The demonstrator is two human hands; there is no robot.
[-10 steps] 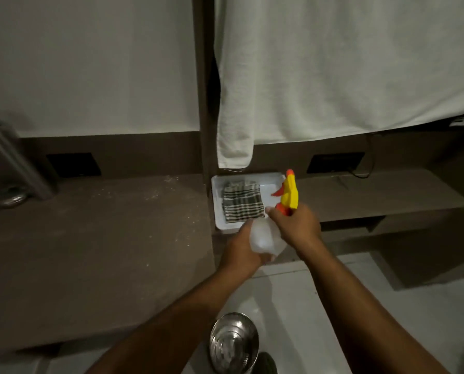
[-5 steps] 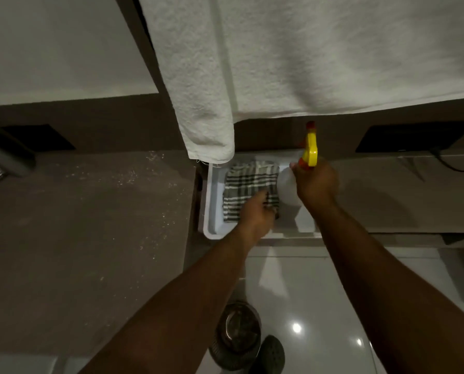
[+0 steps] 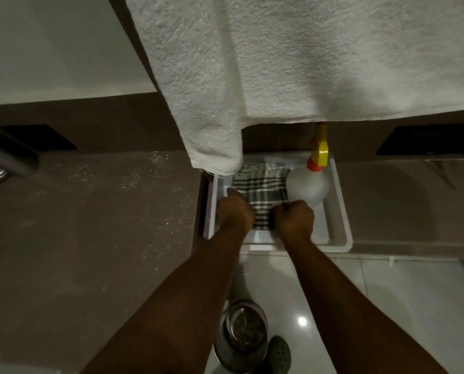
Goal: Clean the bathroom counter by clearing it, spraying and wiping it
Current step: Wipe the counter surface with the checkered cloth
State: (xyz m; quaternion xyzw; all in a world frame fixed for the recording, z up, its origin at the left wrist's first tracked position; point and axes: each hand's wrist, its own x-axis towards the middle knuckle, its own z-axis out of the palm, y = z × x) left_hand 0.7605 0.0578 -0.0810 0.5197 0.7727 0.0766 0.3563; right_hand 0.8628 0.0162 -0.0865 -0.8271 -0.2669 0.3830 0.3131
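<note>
A folded checked cloth (image 3: 262, 188) lies in a white tray (image 3: 340, 211) on a low shelf. My left hand (image 3: 235, 213) grips the cloth's near left corner and my right hand (image 3: 294, 217) grips its near right corner. A translucent spray bottle (image 3: 307, 186) with a yellow and orange trigger head stands in the tray to the right of the cloth, free of both hands. The brown counter (image 3: 90, 225) to the left carries scattered white specks.
A large white towel (image 3: 293, 63) hangs from above and covers the tray's back edge. A metal tap (image 3: 7, 157) sits at the far left of the counter. On the white floor below stand a steel bin (image 3: 243, 338) and a dark shoe (image 3: 278, 354).
My right hand has set the spray bottle down in the tray and let go of it. Both hands have closed on the near edge of the checked cloth. The view moved closer.
</note>
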